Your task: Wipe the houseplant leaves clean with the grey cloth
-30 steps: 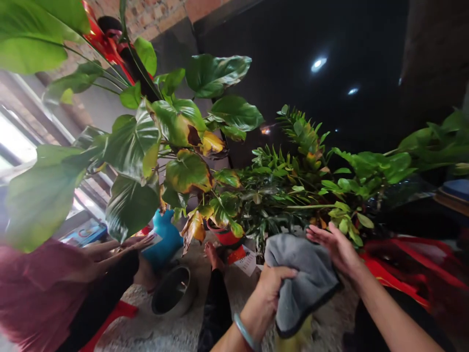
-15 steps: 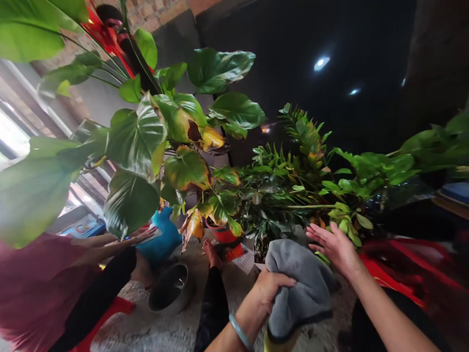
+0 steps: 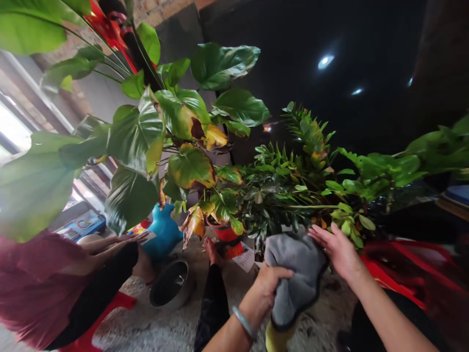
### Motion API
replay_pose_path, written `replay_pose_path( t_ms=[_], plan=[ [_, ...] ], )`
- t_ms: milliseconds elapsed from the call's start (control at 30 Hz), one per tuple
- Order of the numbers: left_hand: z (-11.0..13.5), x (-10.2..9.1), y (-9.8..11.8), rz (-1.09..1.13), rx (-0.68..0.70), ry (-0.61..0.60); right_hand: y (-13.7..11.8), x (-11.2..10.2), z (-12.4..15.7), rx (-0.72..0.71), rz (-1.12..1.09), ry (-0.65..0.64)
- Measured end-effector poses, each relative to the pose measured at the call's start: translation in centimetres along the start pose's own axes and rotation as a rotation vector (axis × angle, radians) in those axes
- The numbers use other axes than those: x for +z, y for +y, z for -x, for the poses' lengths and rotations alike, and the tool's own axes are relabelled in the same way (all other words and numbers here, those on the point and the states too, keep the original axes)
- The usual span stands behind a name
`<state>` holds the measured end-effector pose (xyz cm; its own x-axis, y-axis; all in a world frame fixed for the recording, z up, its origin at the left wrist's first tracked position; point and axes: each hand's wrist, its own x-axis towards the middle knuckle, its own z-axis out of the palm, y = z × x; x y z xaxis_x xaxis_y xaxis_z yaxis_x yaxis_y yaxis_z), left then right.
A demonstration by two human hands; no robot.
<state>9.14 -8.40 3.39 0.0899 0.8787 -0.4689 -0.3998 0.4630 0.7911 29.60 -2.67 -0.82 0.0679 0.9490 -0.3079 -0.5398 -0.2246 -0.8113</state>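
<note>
My left hand, with a pale bangle on its wrist, is closed on a grey cloth with a dark edge. The thumb lies across the front of the cloth, and the other fingers are partly hidden behind it. Below the cloth hangs a yellowish piece; whether it belongs to the cloth I cannot tell. My right hand is open, fingers stretched out, close to the cloth's upper right edge and in front of low green leaves. Whether its fingertips touch the cloth is unclear.
Big-leaved plants fill the upper left, some leaves yellow and brown. On the floor stand a dark pot and a blue vase-like object. A person in a pink top sits at left on a red stool. Red bags lie at right.
The grey cloth has swung slightly left and shows less blur. My right hand is now nearer to its upper edge. The seated person's arms have shifted slightly.
</note>
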Motion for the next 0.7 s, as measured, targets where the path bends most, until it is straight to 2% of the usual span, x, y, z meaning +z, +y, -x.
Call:
replay_pose_path(
  t_ms=[33, 100, 200, 267, 333, 400, 467, 567, 633, 700],
  plan=[
    [0.4, -0.5, -0.7, -0.007, -0.045, -0.021, 0.0, -0.1, 0.0, 0.000, 0.005, -0.010],
    [1.3, -0.9, 0.0, 0.013, -0.026, -0.076, 0.1, 0.0, 0.1, -0.016, -0.001, -0.042],
    [2.0, -0.6, 4.9, 0.078, 0.145, -0.119, 0.1, 0.2, 0.5, -0.037, -0.023, -0.060],
    [1.9, -0.4, 8.2, 0.134, 0.214, -0.090, -0.1, 0.4, 0.7, -0.048, -0.038, -0.049],
    [1.4, -0.3, 9.4, 0.198, 0.245, -0.022, -0.2, 0.4, 0.8, -0.054, -0.053, -0.039],
    [0.8, -0.7, 8.0, 0.208, 0.244, 0.030, -0.3, 0.4, 0.8, -0.046, -0.059, -0.042],
    [0.5, -1.4, 4.8, 0.135, 0.192, 0.042, -0.3, 0.3, 0.7, -0.025, -0.053, -0.048],
    [1.1, -2.6, 0.8, 0.018, 0.047, -0.023, -0.3, 0.1, 0.5, -0.004, -0.032, -0.057],
    [1.9, -3.0, 0.9, 0.023, 0.016, -0.113, -0.2, 0.1, 0.6, -0.014, -0.020, -0.079],
    [2.5, -2.7, 3.3, 0.076, 0.070, -0.157, -0.2, 0.3, 0.7, -0.028, -0.016, -0.091]
  ],
)
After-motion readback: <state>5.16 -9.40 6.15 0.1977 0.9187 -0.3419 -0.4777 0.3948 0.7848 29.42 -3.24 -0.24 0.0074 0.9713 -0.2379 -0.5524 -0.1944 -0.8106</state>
